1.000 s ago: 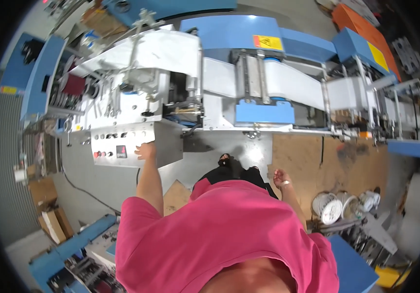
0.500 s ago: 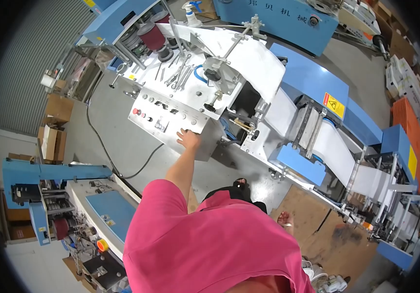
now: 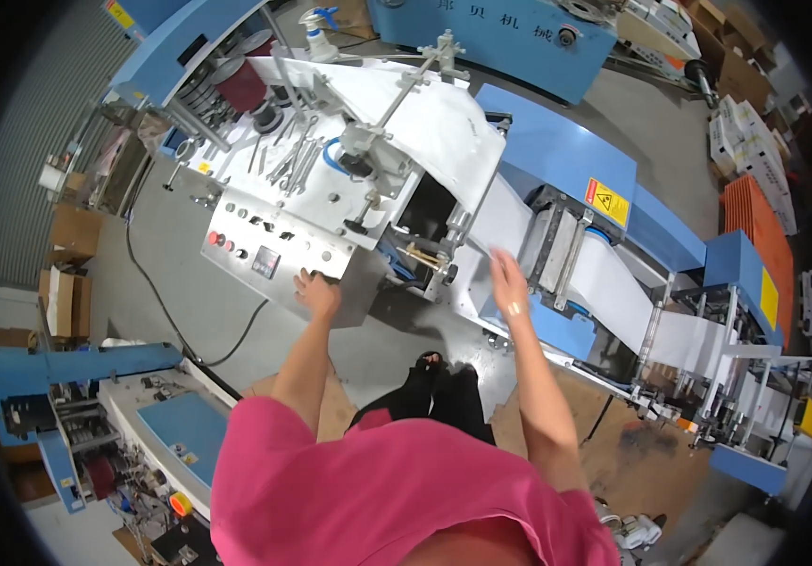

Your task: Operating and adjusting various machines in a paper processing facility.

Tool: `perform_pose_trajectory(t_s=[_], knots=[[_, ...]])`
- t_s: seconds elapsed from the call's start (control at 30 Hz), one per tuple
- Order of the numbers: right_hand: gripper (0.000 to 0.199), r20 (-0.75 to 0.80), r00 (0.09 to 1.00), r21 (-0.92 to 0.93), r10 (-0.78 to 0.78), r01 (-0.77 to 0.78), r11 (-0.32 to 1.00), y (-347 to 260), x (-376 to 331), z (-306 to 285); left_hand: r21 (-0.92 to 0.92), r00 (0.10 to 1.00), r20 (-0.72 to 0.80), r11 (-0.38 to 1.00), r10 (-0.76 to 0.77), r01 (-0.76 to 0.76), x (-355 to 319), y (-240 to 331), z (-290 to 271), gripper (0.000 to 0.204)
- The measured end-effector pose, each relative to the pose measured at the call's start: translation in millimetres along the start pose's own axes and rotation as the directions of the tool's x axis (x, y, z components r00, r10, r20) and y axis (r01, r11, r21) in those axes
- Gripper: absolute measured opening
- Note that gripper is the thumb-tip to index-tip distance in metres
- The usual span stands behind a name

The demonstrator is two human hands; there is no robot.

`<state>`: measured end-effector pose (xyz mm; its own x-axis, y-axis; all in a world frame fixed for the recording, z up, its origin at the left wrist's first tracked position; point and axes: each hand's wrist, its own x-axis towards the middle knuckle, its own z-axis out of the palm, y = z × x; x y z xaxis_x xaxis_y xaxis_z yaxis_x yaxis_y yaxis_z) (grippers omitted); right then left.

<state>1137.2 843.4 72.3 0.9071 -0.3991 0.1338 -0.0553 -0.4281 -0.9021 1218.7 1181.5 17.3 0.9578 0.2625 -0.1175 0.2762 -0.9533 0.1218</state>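
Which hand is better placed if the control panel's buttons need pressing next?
Probably the left hand: it is spread at the near edge of the control panel, with the buttons just beyond. The right hand is farther off, held out beside the white sheet near the rollers.

Arms (image 3: pixel 546 401) reaching forward, left hand (image 3: pixel 317 294) fingers spread, right hand (image 3: pixel 508 280) fingers extended.

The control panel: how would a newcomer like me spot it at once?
Find the long blue and white machine crossing the picture. On its near side, beside the left hand, slopes a silvery control panel. A red button and small dark screen set it apart from the white top behind, where wrenches lie.
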Motion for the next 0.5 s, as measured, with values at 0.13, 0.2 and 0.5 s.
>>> perform_pose_trajectory(t_s=[0.13,0.2,0.5], knots=[[0.027,0.014,0.916,-0.099,-0.401,0.400,0.911,-32.0,145.7,64.2,-0.051,0.992,-0.123,0.998,0.038,-0.044,-4.7,-8.4,14.7,0.036],[0.034,0.060,0.892,-0.219,-0.449,0.450,0.866,-44.3,190.3,94.0,-0.047,0.980,-0.198,0.998,0.032,-0.043,1.5,-13.5,21.4,0.034],[0.039,0.312,0.765,-0.270,-0.563,0.639,0.720,-70.7,224.3,113.5,-0.008,0.986,-0.164,1.000,-0.020,0.019,-3.5,-6.2,2.8,0.035]])
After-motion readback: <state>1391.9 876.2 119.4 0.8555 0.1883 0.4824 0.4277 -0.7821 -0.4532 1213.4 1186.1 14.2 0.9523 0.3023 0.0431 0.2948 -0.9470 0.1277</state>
